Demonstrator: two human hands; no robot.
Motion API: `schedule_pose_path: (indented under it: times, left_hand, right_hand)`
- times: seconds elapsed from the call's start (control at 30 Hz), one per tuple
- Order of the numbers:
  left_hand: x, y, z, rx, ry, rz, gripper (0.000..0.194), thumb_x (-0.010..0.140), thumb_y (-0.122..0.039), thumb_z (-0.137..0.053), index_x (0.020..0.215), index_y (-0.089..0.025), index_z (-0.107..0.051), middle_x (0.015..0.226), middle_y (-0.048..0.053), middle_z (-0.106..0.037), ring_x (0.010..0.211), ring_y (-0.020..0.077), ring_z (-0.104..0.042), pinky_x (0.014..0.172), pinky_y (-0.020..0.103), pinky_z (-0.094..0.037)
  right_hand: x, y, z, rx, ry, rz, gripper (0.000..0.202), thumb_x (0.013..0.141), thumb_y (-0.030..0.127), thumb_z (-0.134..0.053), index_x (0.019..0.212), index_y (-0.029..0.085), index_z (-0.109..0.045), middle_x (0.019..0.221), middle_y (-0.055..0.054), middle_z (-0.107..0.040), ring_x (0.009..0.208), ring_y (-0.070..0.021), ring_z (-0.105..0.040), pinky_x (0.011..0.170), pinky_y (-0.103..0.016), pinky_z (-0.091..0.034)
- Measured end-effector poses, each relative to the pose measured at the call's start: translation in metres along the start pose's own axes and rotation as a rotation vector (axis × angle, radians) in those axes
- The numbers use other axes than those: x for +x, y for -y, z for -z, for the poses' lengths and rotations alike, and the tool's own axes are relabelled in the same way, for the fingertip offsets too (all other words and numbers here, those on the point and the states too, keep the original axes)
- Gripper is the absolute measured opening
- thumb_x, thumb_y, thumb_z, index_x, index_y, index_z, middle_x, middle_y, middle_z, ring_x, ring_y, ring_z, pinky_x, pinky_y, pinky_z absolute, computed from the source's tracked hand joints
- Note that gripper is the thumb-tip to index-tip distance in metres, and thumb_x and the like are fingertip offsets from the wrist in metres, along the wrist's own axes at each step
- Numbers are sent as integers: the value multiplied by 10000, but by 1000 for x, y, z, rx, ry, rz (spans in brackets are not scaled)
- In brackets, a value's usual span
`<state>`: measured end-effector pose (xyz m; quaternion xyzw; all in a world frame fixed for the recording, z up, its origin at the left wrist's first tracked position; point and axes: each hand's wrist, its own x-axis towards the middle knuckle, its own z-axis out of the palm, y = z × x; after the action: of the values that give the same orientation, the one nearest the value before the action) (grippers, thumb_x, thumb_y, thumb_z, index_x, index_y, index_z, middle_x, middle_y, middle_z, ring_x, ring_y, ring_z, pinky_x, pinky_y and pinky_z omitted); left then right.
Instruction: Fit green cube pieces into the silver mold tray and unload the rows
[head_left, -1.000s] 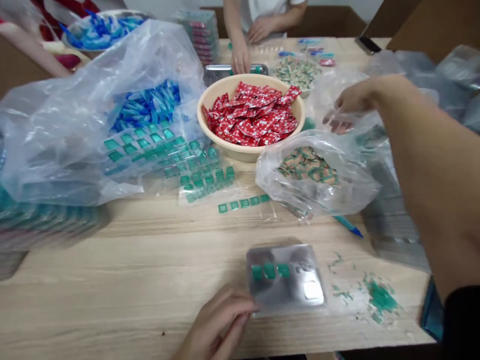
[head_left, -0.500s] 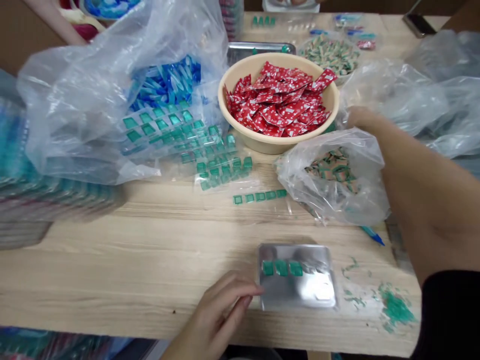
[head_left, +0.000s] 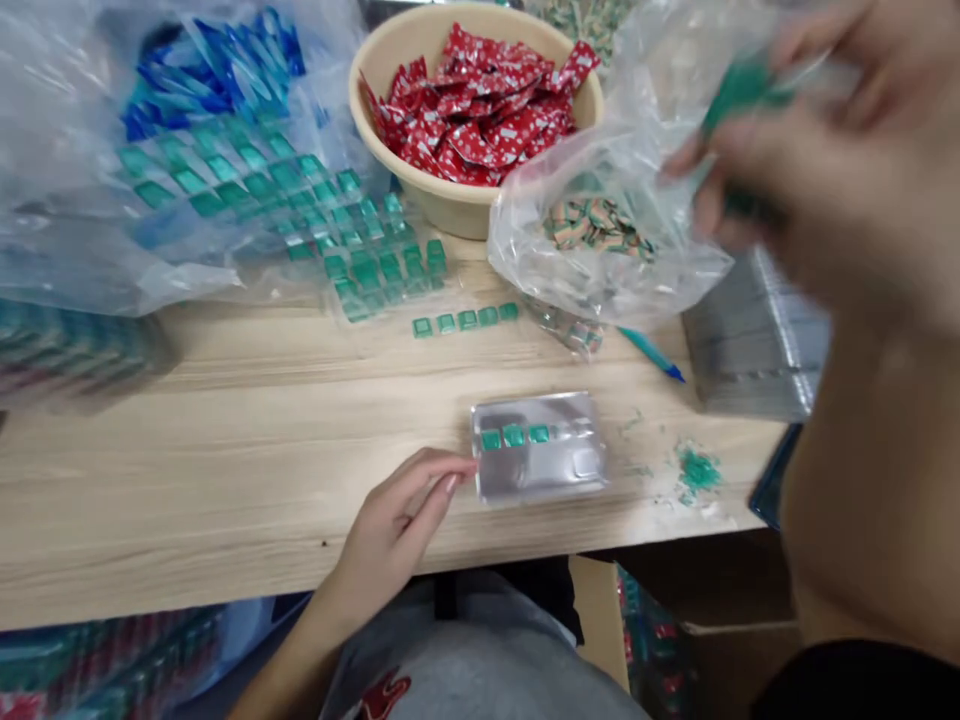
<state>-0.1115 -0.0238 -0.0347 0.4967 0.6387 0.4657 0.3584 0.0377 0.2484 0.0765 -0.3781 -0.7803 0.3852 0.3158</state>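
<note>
A clear plastic blister tray (head_left: 536, 480) lies near the table's front edge, with three green translucent pieces (head_left: 514, 436) in a row in its upper part. My left hand (head_left: 397, 520) pinches the tray's left edge between thumb and forefinger. Raised at the upper right, my right hand (head_left: 840, 170) is smeared by motion. Its fingers are closed around some green pieces (head_left: 739, 95), whose exact shape is too blurred to tell. Below and left of that hand, an opened clear bag (head_left: 517, 235) holds small green-and-tan pieces (head_left: 596, 225).
A cream bowl (head_left: 420, 190) of red printed packets stands behind the bag. Further left are strips of green pieces (head_left: 367, 265) and blue items (head_left: 217, 75) in plastic. A blue pen-like item (head_left: 652, 353), green scraps (head_left: 697, 468) and a stack of clear trays (head_left: 750, 340) lie rightward.
My right hand has come back from behind the bag, up and toward me, now with green pieces in it. My left hand stays at the tray's edge. The view has tilted downward.
</note>
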Motion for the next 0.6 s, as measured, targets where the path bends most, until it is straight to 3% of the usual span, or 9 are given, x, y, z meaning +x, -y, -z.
schedule_pose_path:
  times: [0.13, 0.23, 0.37, 0.5, 0.6]
  left_hand:
    - [3, -14, -17, -45, -88, -105, 196, 939, -134, -519, 1063, -229, -638, 979, 8, -675, 925, 119, -636, 829, 227, -516]
    - [3, -25, -28, -69, -49, -231, 193, 928, -153, -568, 1100, -225, -622, 1052, 33, -655, 1009, 138, -615, 886, 254, -514]
    - [-5, -36, -36, -90, -42, -303, 150, 904, -154, -618, 1041, -214, -622, 991, 34, -654, 959, 144, -625, 854, 265, -535]
    - [-13, -43, -38, -36, -126, -351, 184, 898, -70, -581, 1027, -199, -605, 921, 12, -649, 887, 117, -634, 799, 215, -539]
    - [-17, -48, -37, 162, -147, -430, 212, 896, -55, -571, 1041, -205, -605, 964, 21, -629, 907, 126, -622, 807, 231, -540]
  right_hand:
    - [-130, -5, -46, 392, 275, -142, 155, 782, 215, -720, 916, 199, -643, 684, 35, -705, 496, -69, -614, 451, -169, -511]
    - [-180, -13, -68, 394, 202, -154, 179, 800, 178, -707, 971, 224, -684, 805, 13, -724, 612, -91, -653, 557, -200, -560]
    - [-204, -6, -72, 362, 97, -85, 293, 814, 139, -684, 1072, 274, -653, 937, 20, -709, 730, -83, -659, 661, -189, -561]
    - [-212, 3, -68, 424, 67, -87, 254, 819, 153, -685, 1043, 262, -632, 817, 45, -669, 671, -63, -632, 605, -156, -530]
    - [-215, 3, -68, 500, 77, -100, 228, 827, 159, -684, 1030, 258, -653, 792, 49, -667, 605, -53, -606, 575, -161, -527]
